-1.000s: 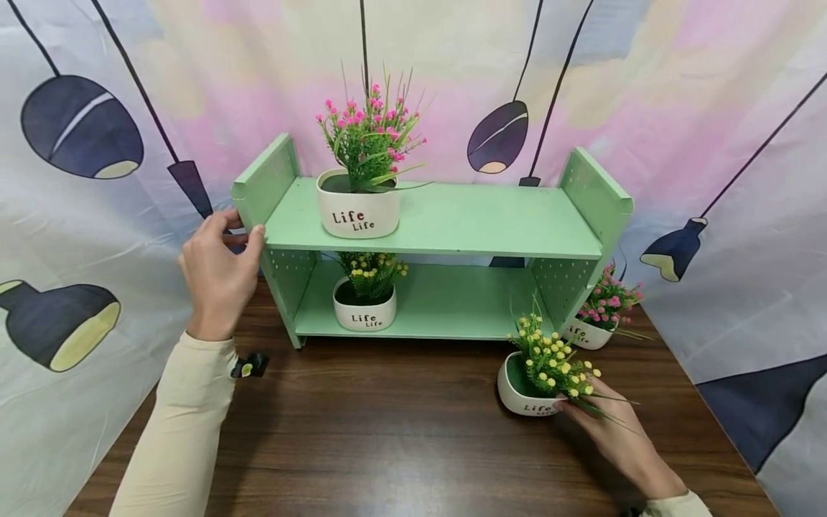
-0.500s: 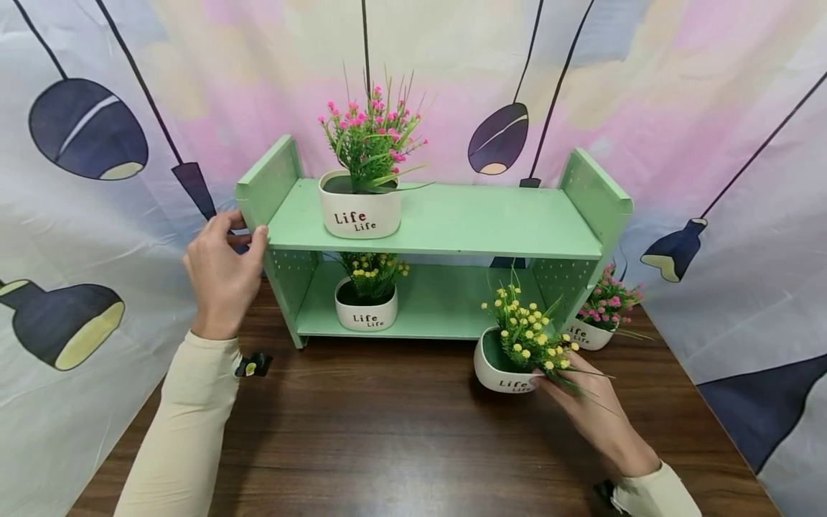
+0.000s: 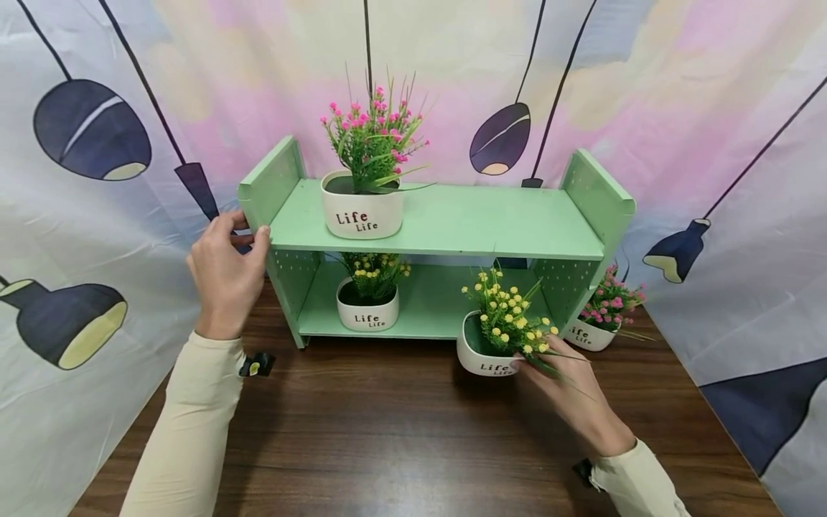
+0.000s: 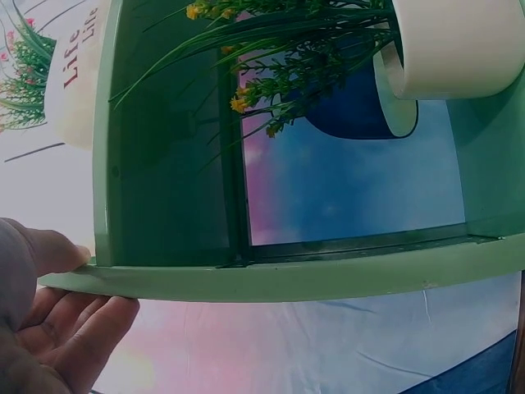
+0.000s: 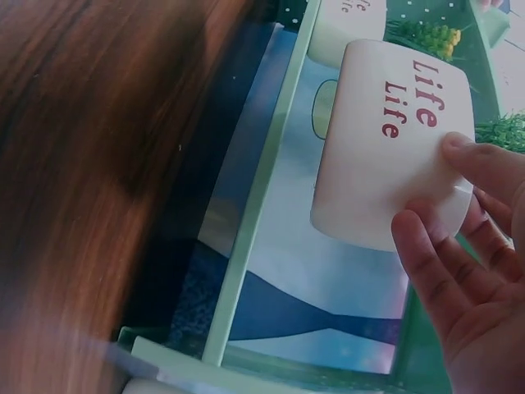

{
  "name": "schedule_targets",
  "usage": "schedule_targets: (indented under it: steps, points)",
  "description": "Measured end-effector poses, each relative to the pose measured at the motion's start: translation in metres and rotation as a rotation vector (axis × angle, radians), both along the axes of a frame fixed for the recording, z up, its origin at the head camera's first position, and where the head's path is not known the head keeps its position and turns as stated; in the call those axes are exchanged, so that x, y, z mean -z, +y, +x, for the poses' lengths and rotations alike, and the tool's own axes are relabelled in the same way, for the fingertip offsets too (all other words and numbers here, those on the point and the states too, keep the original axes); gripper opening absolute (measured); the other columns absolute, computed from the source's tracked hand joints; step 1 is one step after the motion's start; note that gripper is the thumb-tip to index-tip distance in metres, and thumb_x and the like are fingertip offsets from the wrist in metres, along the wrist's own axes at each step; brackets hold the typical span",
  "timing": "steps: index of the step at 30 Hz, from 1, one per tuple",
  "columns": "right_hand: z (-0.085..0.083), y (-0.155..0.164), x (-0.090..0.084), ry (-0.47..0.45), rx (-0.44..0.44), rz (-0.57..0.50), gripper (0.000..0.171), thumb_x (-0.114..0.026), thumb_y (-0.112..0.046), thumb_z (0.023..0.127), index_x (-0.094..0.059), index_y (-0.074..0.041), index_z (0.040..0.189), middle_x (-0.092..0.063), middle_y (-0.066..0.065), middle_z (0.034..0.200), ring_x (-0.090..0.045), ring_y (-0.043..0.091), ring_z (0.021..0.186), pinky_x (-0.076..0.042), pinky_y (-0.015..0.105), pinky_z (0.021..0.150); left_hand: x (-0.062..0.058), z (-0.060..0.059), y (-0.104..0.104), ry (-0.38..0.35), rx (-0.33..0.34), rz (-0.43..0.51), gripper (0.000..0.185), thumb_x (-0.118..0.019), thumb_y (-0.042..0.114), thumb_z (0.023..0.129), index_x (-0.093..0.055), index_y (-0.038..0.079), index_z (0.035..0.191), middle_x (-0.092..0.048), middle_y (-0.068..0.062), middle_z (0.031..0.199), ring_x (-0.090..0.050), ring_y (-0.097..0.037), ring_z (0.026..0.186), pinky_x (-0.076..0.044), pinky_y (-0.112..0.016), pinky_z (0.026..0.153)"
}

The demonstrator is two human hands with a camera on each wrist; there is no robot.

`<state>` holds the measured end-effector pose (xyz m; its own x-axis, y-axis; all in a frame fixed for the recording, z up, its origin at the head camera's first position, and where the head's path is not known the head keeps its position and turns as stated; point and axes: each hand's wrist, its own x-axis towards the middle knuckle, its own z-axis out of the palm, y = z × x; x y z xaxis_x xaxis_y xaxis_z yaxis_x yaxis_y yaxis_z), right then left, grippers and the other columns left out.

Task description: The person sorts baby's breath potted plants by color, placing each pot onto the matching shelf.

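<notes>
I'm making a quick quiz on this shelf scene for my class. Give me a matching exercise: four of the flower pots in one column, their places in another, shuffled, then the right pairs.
Things:
1. pink-flower pot with tall stems
2. yellow-flower pot held by the right hand
3. small yellow-flower pot
4. small pink-flower pot

Places:
A. on the table right of the green shelf
B. on the top shelf board
C. at the front edge of the lower board
D. on the lower shelf board, left side

Pairs: 1-B, 2-C, 3-D, 4-A
</notes>
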<state>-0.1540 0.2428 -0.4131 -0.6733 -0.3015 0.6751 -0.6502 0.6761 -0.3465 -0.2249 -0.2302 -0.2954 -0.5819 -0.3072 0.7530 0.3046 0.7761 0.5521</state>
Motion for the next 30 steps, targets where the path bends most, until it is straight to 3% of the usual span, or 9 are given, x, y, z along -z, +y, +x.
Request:
schedule_targets:
  steps: [4, 9, 14, 20, 30]
  points:
    - [-0.007, -0.005, -0.001, -0.003, -0.005, 0.006, 0.027, -0.089, 0.000, 0.080, -0.082, -0.010, 0.104, -0.072, -0.001, 0.116, -0.069, 0.016, 0.111, -0.045, 0.009, 0.097, 0.000, 0.001, 0.001, 0.004, -0.007, 0.003, 0.028, -0.072, 0.013, 0.099, -0.072, -0.007, 0.119, -0.075, -0.025, 0.109, -0.075, -0.044, 0.093, -0.045, -0.063, 0.086]
    - [-0.017, -0.011, -0.001, -0.007, 0.013, 0.018, 0.017, -0.089, -0.003, 0.082, -0.082, -0.008, 0.097, -0.072, 0.000, 0.109, -0.070, 0.016, 0.101, -0.055, 0.025, 0.085, 0.001, 0.002, 0.000, 0.008, -0.016, -0.002, 0.028, -0.072, 0.014, 0.099, -0.072, -0.007, 0.118, -0.075, -0.026, 0.109, -0.075, -0.044, 0.093, -0.045, -0.063, 0.084]
    - [-0.027, -0.016, 0.000, -0.004, 0.017, 0.004, 0.013, -0.089, -0.003, 0.083, -0.080, -0.006, 0.092, -0.071, 0.001, 0.104, -0.071, 0.017, 0.096, -0.057, 0.037, 0.078, 0.000, 0.001, 0.002, 0.009, -0.014, -0.007, 0.028, -0.073, 0.014, 0.099, -0.073, -0.006, 0.119, -0.075, -0.026, 0.109, -0.075, -0.044, 0.093, -0.045, -0.063, 0.084]
    - [-0.038, -0.021, 0.002, -0.033, 0.017, -0.012, 0.010, -0.088, -0.006, 0.085, -0.078, -0.003, 0.084, -0.064, 0.000, 0.092, -0.066, 0.016, 0.082, -0.054, 0.038, 0.069, 0.002, 0.000, 0.002, 0.005, -0.013, -0.005, 0.028, -0.074, 0.013, 0.098, -0.073, -0.006, 0.119, -0.075, -0.025, 0.108, -0.074, -0.044, 0.092, -0.045, -0.063, 0.085]
    - [-0.055, -0.024, -0.003, -0.137, 0.031, -0.023, 0.010, -0.085, -0.009, 0.090, -0.082, -0.002, 0.096, -0.065, 0.002, 0.089, -0.060, 0.014, 0.072, -0.050, 0.036, 0.065, 0.001, -0.001, 0.002, 0.012, -0.014, -0.010, 0.029, -0.073, 0.013, 0.098, -0.072, -0.007, 0.119, -0.074, -0.027, 0.108, -0.075, -0.045, 0.093, -0.045, -0.064, 0.085]
